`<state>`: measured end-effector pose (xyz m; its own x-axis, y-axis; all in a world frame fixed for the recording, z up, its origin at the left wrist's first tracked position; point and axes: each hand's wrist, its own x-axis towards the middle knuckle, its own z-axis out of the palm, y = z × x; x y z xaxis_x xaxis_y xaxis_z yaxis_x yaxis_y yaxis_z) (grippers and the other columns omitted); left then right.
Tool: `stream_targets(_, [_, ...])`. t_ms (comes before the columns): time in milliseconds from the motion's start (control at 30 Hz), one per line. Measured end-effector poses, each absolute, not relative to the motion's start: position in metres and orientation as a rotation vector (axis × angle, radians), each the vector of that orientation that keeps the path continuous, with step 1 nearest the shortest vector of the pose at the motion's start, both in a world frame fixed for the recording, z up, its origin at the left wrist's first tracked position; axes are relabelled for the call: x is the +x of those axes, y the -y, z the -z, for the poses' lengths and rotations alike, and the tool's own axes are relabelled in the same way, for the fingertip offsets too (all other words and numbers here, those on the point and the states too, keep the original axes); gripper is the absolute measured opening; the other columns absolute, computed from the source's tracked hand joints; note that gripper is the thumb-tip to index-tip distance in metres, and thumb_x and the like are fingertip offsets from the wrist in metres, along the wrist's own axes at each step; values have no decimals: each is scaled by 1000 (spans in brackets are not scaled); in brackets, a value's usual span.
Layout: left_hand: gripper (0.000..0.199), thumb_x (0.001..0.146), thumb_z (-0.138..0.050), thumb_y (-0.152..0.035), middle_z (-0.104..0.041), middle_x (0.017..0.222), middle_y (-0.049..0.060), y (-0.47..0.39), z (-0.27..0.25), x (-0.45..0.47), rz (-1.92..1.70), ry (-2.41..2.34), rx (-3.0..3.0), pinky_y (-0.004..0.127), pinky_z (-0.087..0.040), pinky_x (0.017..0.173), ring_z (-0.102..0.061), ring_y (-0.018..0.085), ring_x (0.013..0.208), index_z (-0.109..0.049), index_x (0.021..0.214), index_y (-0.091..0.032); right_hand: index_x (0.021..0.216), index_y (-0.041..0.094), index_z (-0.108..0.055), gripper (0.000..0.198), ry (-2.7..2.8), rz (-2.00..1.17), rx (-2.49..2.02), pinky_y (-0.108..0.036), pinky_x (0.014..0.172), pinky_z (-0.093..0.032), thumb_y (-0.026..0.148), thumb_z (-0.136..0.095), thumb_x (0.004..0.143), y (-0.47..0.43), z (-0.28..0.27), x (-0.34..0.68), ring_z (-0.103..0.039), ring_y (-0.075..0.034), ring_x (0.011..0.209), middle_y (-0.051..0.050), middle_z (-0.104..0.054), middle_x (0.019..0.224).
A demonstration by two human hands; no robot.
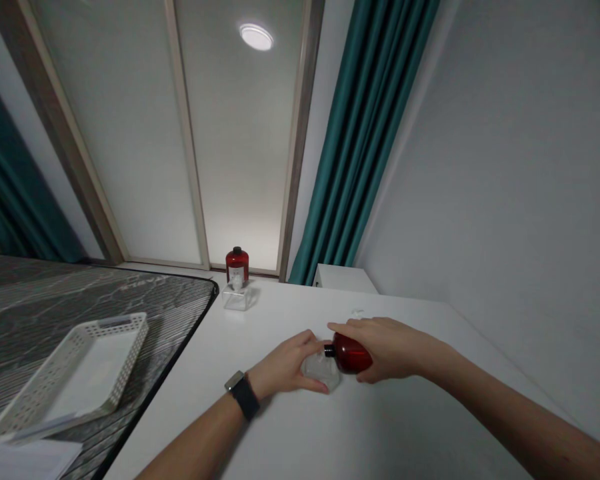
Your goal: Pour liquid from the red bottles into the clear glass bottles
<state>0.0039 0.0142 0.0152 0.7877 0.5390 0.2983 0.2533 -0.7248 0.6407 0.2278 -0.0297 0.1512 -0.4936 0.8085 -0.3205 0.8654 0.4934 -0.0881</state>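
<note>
My left hand (297,365), with a dark-strapped watch on its wrist, curls around a clear container (326,375) on the white tabletop. In my right hand (387,347) is a dark red bottle (349,353), tipped nearly on its side. Its black neck points left, over the clear container. Whether liquid is flowing from it I cannot tell. The container's opening is hard to make out between the hands.
Toward the back of the white table (195,393) stand another red bottle (237,259) with a black top and a clear square container (236,302). At left, a white basket (125,363) and papers (35,459) lie on a grey striped surface. A white cabinet (345,277) adjoins the far edge.
</note>
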Motion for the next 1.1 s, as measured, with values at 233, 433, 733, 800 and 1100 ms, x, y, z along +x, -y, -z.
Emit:
stream_targets(233, [76, 76, -77, -59, -57, 110, 8, -15, -15, 4, -631, -590, 2389, 39, -48, 94, -58, 28, 103, -54, 138, -23, 151, 26, -39, 92, -2508, 346, 1424, -47, 93, -47, 36, -75, 67, 28, -151, 228, -62, -38, 114, -14, -65, 129])
stream_targets(433, [75, 76, -77, -59, -57, 110, 7, -14, -15, 4, -630, -591, 2374, 39, -48, 93, -58, 28, 103, -53, 139, -26, 149, 28, -41, 92, -2511, 323, 1418, -48, 92, -47, 39, -77, 66, 27, -148, 230, -63, -39, 113, -14, -65, 129])
stream_targets(733, [75, 75, -79, -58, -58, 110, 7, -15, -13, 4, -649, -589, 2381, 39, -49, 93, -58, 28, 102, -54, 138, -25, 151, 28, -39, 93, -2498, 313, 1411, -48, 92, -48, 40, -76, 67, 27, -151, 228, -63, -39, 113, -14, -64, 130])
stream_targets(800, [74, 75, -79, -57, -58, 110, 8, -15, -13, 4, -656, -589, 2385, 39, -49, 93, -58, 28, 102, -55, 136, -24, 151, 27, -39, 93, -2501, 299, 1408, -48, 92, -47, 39, -76, 67, 27, -150, 228, -63, -39, 112, -14, -65, 129])
stream_targets(1100, [72, 76, -78, -57, -58, 109, 7, -14, -15, 4, -644, -577, 2369, 39, -49, 93, -58, 27, 102, -56, 136, -24, 152, 27, -38, 94, -2496, 301, 1408, -49, 92, -48, 39, -76, 66, 26, -150, 226, -63, -39, 113, -14, -64, 131])
